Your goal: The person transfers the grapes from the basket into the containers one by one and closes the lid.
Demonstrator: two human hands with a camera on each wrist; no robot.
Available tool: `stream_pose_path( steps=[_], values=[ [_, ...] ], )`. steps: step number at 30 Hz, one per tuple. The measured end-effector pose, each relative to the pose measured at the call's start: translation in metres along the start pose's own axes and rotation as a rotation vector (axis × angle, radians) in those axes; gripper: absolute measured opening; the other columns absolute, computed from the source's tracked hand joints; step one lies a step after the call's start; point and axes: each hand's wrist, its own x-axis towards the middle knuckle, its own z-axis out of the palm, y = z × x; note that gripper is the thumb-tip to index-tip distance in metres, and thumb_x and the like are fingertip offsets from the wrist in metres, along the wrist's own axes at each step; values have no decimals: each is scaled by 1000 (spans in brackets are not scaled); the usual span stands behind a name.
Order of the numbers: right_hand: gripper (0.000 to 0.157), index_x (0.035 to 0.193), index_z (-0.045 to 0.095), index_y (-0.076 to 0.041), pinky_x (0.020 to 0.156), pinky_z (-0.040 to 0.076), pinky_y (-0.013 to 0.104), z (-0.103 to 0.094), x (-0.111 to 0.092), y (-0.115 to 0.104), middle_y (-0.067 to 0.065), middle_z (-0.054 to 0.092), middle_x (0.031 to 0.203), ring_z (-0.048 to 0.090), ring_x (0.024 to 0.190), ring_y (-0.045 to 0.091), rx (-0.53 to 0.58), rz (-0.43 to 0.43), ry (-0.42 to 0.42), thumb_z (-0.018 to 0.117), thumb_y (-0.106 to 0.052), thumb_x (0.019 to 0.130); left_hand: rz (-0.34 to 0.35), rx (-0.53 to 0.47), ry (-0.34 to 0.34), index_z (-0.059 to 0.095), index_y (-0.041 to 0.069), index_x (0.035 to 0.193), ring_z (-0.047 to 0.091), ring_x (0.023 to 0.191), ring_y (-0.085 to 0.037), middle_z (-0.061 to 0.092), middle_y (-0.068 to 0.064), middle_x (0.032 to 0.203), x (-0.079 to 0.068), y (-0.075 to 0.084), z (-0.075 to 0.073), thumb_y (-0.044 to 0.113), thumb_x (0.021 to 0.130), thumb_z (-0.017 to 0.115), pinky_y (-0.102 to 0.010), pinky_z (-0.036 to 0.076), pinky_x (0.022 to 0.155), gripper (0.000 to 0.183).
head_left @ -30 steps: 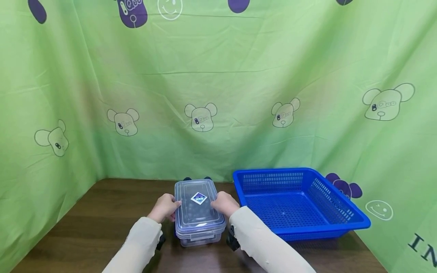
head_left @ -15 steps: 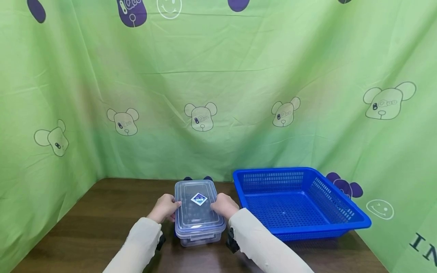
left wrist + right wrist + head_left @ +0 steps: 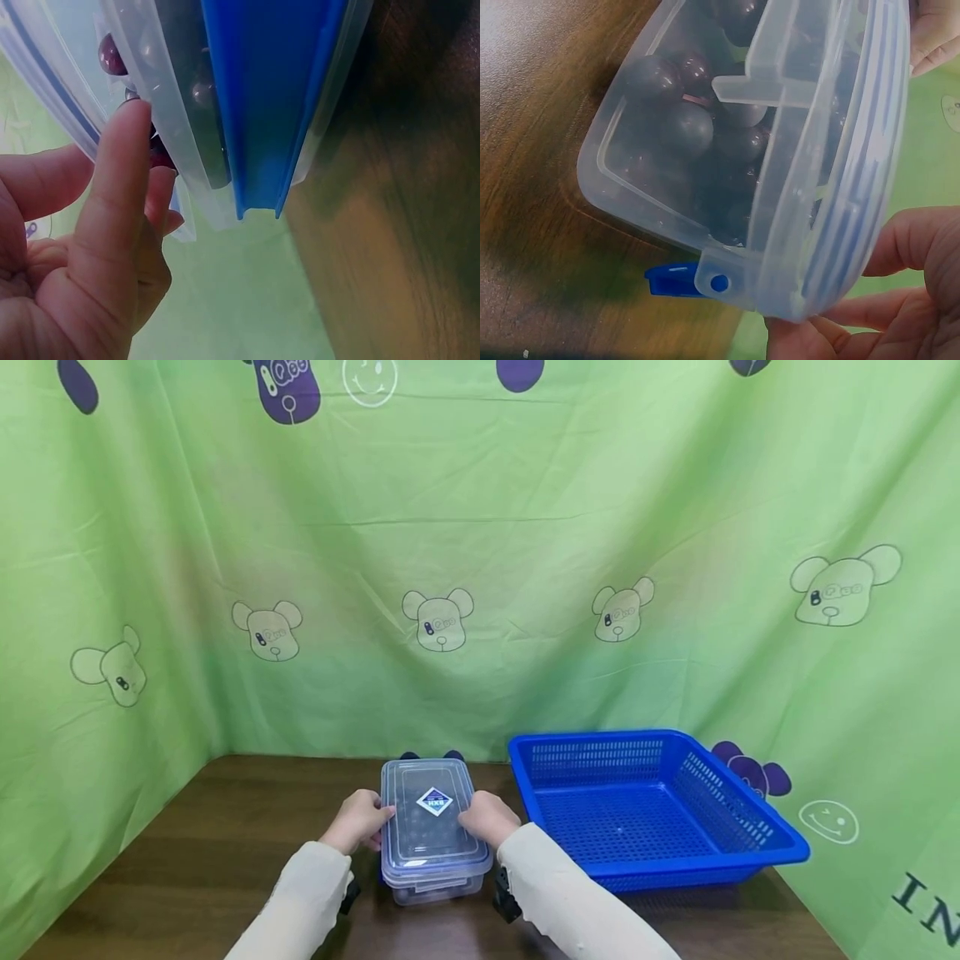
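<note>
A clear plastic food container (image 3: 442, 892) stands on the table under its translucent lid (image 3: 427, 843), which carries a diamond-shaped sticker (image 3: 435, 802). My left hand (image 3: 357, 821) pinches the lid's left edge, thumb on top and fingers under the rim. On the opposite edge, my right hand (image 3: 491, 818) grips the lid likewise. Dark round fruits (image 3: 686, 129) show through the container wall in the right wrist view; their exact kind is unclear. A blue handle (image 3: 270, 90) lies along the container's side in the left wrist view. Whether the lid is fully seated cannot be told.
To the right stands a blue perforated plastic basket (image 3: 630, 868), close to my right forearm. The brown wooden table (image 3: 195, 860) extends left of the container. A green patterned cloth (image 3: 540, 677) hangs along the back and sides.
Both hands stay on the lid's edges, and the container keeps its place. The head view has shifted very slightly; the basket has not moved.
</note>
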Motion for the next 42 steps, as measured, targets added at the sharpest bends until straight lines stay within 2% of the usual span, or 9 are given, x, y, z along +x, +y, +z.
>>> stream_pose_path(
  steps=[9, 20, 25, 26, 29, 33, 37, 42],
  values=[
    [16, 71, 56, -4, 50, 40, 32, 5, 0, -1, 6, 55, 67, 49, 57, 18, -1, 15, -13, 61, -10, 85, -4, -25, 1, 57, -15, 94, 57, 47, -18, 58, -16, 70, 1, -7, 1, 4, 94, 57, -35, 56, 49, 19],
    [16, 72, 57, -4, 50, 42, 33, 3, -1, -3, 6, 56, 68, 51, 57, 18, -12, 13, -8, 62, -10, 85, -1, -21, 4, 57, -14, 91, 56, 46, -19, 57, -15, 70, 1, -7, 1, 4, 94, 58, -35, 55, 48, 18],
    [16, 72, 57, -4, 51, 42, 33, 4, -1, -3, 6, 55, 68, 51, 58, 18, -14, 12, -5, 62, -11, 85, 3, -19, -4, 57, -13, 88, 60, 47, -23, 58, -18, 71, 8, -13, 2, 5, 93, 59, -36, 55, 46, 18],
    [16, 72, 57, -4, 51, 42, 34, 4, -1, -3, 6, 55, 68, 51, 58, 19, -13, 12, -6, 62, -11, 86, 21, -22, -13, 57, -13, 88, 59, 46, -22, 57, -18, 69, 11, -17, 2, 5, 93, 59, -34, 54, 44, 19],
    [15, 73, 57, -3, 51, 42, 33, 4, -1, -3, 6, 54, 68, 50, 58, 19, -1, 13, -16, 62, -11, 86, 10, -17, -17, 56, -13, 90, 60, 47, -23, 58, -18, 70, 14, -19, 3, 6, 93, 59, -34, 54, 45, 19],
    [10, 78, 59, 1, 53, 48, 34, 2, 2, -1, 9, 57, 71, 52, 60, 19, 95, 17, -22, 62, -7, 85, -30, -31, -11, 56, -13, 93, 59, 47, -23, 59, -18, 72, 9, -13, 2, 4, 93, 59, -35, 55, 46, 18],
    [8, 84, 61, 5, 54, 53, 37, 2, 4, 2, 11, 61, 76, 55, 62, 21, 207, 24, -33, 61, -3, 82, -30, -44, -12, 55, -15, 96, 56, 46, -20, 58, -17, 71, 2, -8, 0, 4, 94, 57, -33, 54, 45, 19],
    [10, 86, 61, 4, 50, 51, 34, 3, 8, 6, 10, 60, 75, 55, 61, 20, 216, 25, -58, 63, -5, 84, -41, -41, -12, 53, -16, 100, 55, 47, -19, 56, -17, 74, 2, -9, 1, 4, 95, 56, -32, 54, 47, 21]
  ],
)
